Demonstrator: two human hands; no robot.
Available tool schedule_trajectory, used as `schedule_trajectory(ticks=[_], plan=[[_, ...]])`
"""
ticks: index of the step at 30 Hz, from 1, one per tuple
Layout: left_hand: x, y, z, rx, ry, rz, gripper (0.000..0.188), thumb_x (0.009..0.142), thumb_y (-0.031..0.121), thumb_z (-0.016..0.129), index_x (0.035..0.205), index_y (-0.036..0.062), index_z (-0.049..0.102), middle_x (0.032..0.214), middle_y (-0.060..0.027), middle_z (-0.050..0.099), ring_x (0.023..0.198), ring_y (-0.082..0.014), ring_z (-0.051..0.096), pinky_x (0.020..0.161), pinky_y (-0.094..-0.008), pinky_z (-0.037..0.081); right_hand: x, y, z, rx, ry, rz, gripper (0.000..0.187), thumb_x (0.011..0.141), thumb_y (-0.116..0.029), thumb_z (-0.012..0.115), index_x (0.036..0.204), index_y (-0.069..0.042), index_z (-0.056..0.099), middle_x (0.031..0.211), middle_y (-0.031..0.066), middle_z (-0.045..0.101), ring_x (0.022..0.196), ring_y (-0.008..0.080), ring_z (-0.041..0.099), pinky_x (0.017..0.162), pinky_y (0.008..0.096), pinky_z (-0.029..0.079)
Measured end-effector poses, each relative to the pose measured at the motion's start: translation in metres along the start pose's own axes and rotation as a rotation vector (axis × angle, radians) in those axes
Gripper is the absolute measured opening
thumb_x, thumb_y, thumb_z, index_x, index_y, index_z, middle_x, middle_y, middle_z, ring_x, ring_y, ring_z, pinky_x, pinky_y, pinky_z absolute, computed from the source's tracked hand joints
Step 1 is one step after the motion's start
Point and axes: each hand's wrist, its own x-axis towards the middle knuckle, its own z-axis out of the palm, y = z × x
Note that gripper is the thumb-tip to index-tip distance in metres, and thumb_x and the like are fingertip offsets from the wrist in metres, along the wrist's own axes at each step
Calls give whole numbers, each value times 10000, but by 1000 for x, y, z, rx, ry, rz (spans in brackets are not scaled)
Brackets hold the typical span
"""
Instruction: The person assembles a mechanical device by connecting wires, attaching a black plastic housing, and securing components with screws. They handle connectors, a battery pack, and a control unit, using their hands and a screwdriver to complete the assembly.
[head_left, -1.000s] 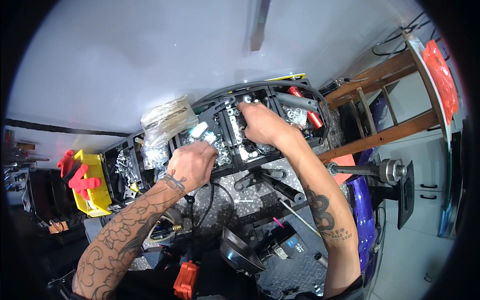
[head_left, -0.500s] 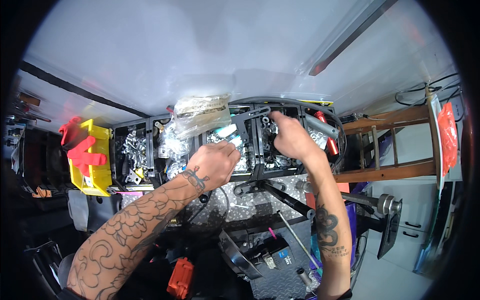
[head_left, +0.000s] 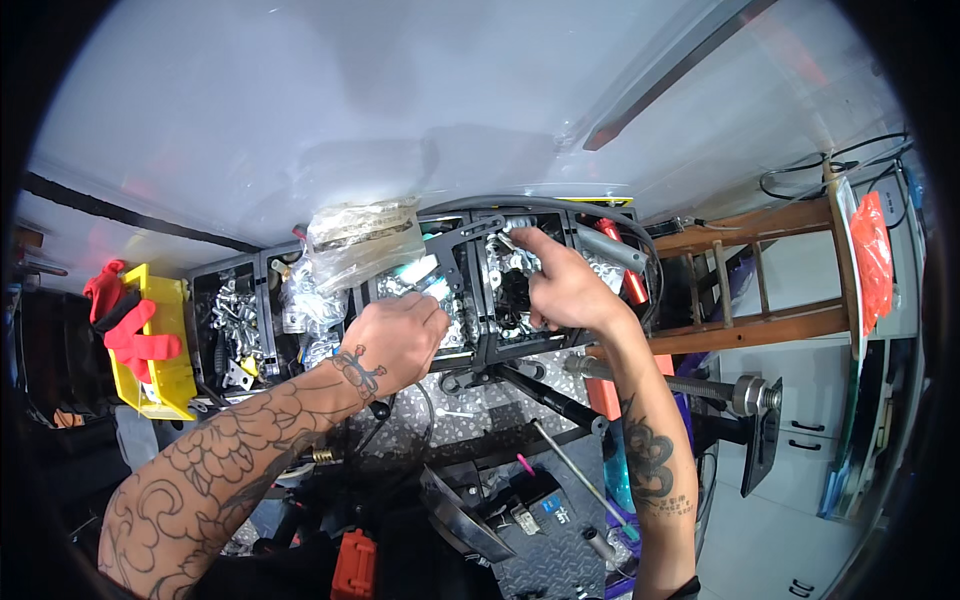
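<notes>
My left hand (head_left: 398,338) hovers over a bin of small metal parts (head_left: 455,325). Its fingers are pressed together, and what they may pinch is hidden. Just beyond them lies a white and teal packet (head_left: 416,269). My right hand (head_left: 568,285) is over the adjoining bin of metal hardware (head_left: 500,258), the index finger stretched out and the thumb apart. That fingertip is close to the end of a dark slotted bracket (head_left: 478,228), which lies across the bins; contact cannot be told. Nothing shows in the right hand's grasp.
A clear plastic bag (head_left: 365,240) rests on the bins at left. Beside them stands a yellow bin (head_left: 160,345) with a red glove (head_left: 135,325) over it. A red cylinder (head_left: 635,287), a wooden ladder (head_left: 745,335) and a threaded rod (head_left: 700,386) are at right.
The whole scene has shifted left in the picture as my head turned. My right thumb and index finger look farther apart. My left hand stays closed above the same bin.
</notes>
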Motion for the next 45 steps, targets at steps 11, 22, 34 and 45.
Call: schedule_trajectory(ticks=[11, 22, 34, 45], plan=[[-4, 0, -1, 12, -19, -22, 77, 850, 118, 665, 870, 56, 625, 870, -62, 611, 851, -235, 653, 704, -356, 561, -21, -8, -20, -58, 14, 84, 684, 818, 122, 362, 1500, 73, 374, 1426, 248, 597, 588, 202, 701, 443, 307, 537], [0, 0, -1, -15, -14, -15, 84, 909, 114, 693, 922, 36, 666, 857, -63, 618, 813, -236, 649, 704, -359, 558, -12, -5, -25, -224, 74, 86, 720, 777, 140, 412, 1491, 46, 432, 1453, 258, 585, 607, 198, 719, 431, 311, 522], [2, 2, -8, -274, 159, -102, 94, 905, 89, 708, 993, 55, 704, 893, -67, 676, 804, -267, 690, 708, -367, 577, 44, 42, 22, -1381, 514, -503, 104, 878, -156, 616, 859, -138, 717, 781, 31, 738, 890, 222, 682, 755, 381, 504], [-1, -4, -8, -305, 185, -81, 73, 938, 153, 698, 975, 91, 695, 886, -35, 635, 851, -235, 677, 721, -365, 573, 44, 51, 4, -1080, 534, -606, 154, 755, -55, 744, 899, -111, 756, 791, 37, 741, 922, 236, 612, 857, 417, 402]])
